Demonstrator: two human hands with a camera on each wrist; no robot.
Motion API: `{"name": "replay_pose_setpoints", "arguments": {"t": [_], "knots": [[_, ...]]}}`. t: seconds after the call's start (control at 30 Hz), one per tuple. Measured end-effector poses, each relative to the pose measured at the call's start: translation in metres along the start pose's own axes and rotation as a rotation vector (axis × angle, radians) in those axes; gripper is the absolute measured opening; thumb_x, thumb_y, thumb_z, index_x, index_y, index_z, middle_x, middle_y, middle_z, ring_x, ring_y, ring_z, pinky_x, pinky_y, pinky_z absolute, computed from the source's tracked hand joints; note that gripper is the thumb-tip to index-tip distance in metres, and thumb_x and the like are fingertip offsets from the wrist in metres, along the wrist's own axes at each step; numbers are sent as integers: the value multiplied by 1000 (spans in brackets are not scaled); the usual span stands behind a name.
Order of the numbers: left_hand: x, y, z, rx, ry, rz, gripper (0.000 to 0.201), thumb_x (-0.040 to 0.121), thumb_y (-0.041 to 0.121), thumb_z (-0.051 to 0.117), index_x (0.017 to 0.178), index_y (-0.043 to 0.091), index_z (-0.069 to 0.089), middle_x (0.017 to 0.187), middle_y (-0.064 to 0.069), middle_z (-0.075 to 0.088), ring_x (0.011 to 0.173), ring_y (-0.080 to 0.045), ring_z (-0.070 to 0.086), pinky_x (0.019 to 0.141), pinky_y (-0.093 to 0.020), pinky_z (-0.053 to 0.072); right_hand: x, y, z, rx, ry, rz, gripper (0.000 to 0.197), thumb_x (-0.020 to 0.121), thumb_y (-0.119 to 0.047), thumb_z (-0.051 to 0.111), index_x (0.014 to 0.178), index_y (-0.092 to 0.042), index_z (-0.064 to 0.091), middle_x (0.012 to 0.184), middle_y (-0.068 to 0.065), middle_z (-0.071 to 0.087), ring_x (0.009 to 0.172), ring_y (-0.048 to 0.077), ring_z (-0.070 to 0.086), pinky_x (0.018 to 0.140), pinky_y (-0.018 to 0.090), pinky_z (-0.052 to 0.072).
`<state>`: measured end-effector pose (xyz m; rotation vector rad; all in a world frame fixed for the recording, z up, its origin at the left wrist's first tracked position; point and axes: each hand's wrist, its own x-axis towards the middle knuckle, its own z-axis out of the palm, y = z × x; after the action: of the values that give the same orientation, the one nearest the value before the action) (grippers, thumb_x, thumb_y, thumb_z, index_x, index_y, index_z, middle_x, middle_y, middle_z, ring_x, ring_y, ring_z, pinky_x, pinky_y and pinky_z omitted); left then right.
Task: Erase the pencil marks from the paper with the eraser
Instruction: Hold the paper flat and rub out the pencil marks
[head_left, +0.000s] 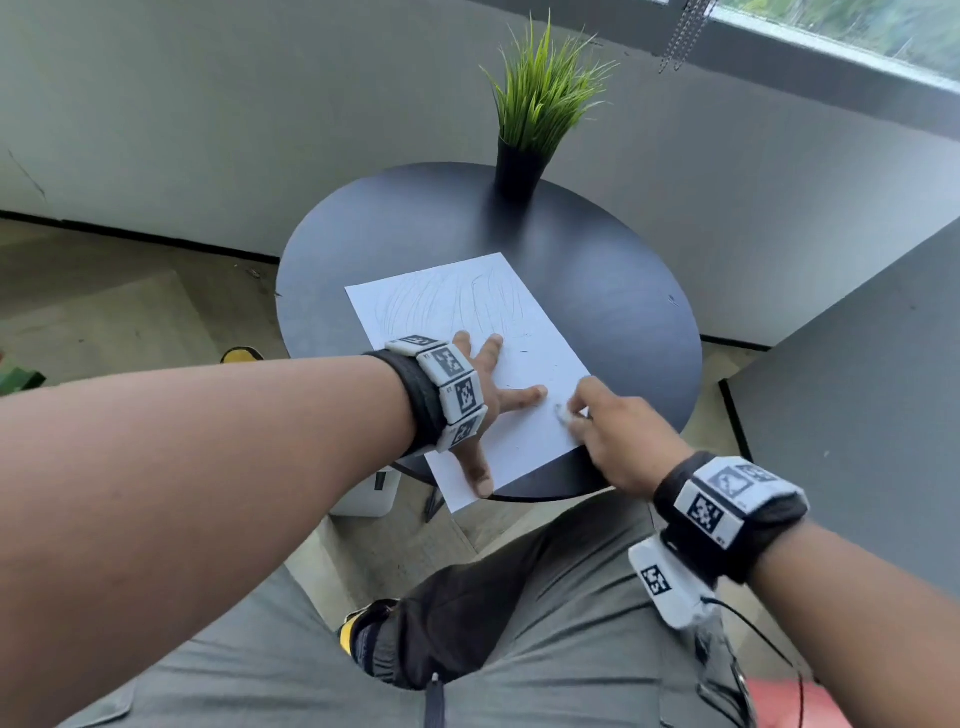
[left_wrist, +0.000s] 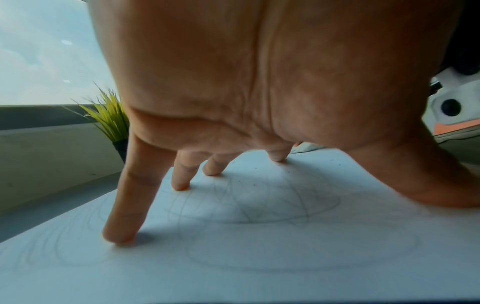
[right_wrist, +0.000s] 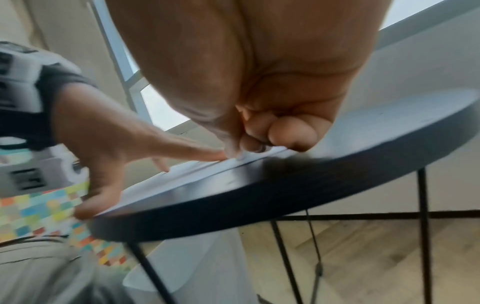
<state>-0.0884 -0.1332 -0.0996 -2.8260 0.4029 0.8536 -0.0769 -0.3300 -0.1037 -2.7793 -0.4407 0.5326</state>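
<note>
A white sheet of paper (head_left: 467, 312) with faint pencil scribbles lies on the round black table (head_left: 597, 291). My left hand (head_left: 485, 395) is spread flat on the sheet's near half, its fingertips (left_wrist: 119, 236) pressing the paper (left_wrist: 233, 267) down. My right hand (head_left: 597, 421) is at the sheet's right near edge, fingers curled, pinching a small white eraser (head_left: 563, 414) against the paper. From the right wrist view the curled fingers (right_wrist: 291, 135) meet the sheet's edge (right_wrist: 197, 166), and the eraser is mostly hidden there.
A potted green grass plant (head_left: 524, 135) stands at the table's far edge. The near corner of the paper overhangs the table rim (right_wrist: 233, 205). A grey wall runs behind, a grey panel (head_left: 857, 415) stands to the right, and my knees are below.
</note>
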Motion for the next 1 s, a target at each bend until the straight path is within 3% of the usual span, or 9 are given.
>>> {"name": "replay_pose_setpoints", "arguments": {"t": [0.13,0.2,0.3,0.37,0.47,0.63,0.8,0.87,1.0], "knots": [[5,4,-5,26,-11,1,135,44,83,75,138,65,-21,157,-19,-29,141,-58,-5,102,-76,22,-31,-27,24,-112,-161,-244,15,100,-32,41,103,-17,39,89,9,60,78,35,51,71,42,46],[7,5,-6,41,-14,-4,136,42,84,74,136,66,-23,156,-21,-29,141,-59,-4,102,-76,20,-25,-18,18,-108,-163,-213,14,99,-35,43,99,-22,39,91,10,63,84,35,56,75,44,48],[9,5,-6,46,-9,-15,137,39,85,73,133,68,-24,157,-19,-28,141,-58,-2,101,-76,20,-1,5,-3,-15,-15,-14,16,98,-42,44,96,-26,40,90,11,63,82,35,57,76,44,51],[9,5,-6,47,-8,-15,138,38,85,74,132,68,-25,157,-19,-29,141,-58,-3,100,-77,19,-8,-2,1,-57,-25,-70,15,99,-36,43,101,-21,39,88,9,59,82,37,56,75,44,50],[9,5,-6,52,-9,-15,138,38,85,74,132,68,-24,156,-20,-30,141,-59,-5,101,-77,18,-35,-22,21,-145,-177,-259,12,97,-26,44,95,-20,34,84,8,58,79,37,54,70,44,48],[10,6,-6,59,-1,-14,138,33,89,71,129,70,-27,157,-19,-27,140,-60,3,100,-76,21,-7,15,-8,-96,-7,-11,19,99,-38,43,98,-20,39,87,11,59,81,38,55,75,44,50],[10,4,-6,50,-2,-8,138,32,88,72,128,71,-26,157,-17,-29,141,-59,0,101,-76,20,-36,-17,20,-161,-148,-271,16,97,-24,44,90,-24,30,80,4,55,75,34,49,67,42,46],[10,4,-6,48,3,-5,138,30,89,71,126,72,-26,158,-16,-26,141,-58,2,100,-76,21,-21,-2,11,-159,-126,-195,10,98,-30,45,96,-24,37,88,6,62,83,35,55,72,42,47],[7,3,-7,19,-21,-7,136,31,89,71,126,73,-26,158,-13,-26,141,-55,1,98,-76,22,3,25,-10,42,-18,33,22,96,-51,47,93,-29,44,85,6,63,80,28,59,76,42,50]]}}
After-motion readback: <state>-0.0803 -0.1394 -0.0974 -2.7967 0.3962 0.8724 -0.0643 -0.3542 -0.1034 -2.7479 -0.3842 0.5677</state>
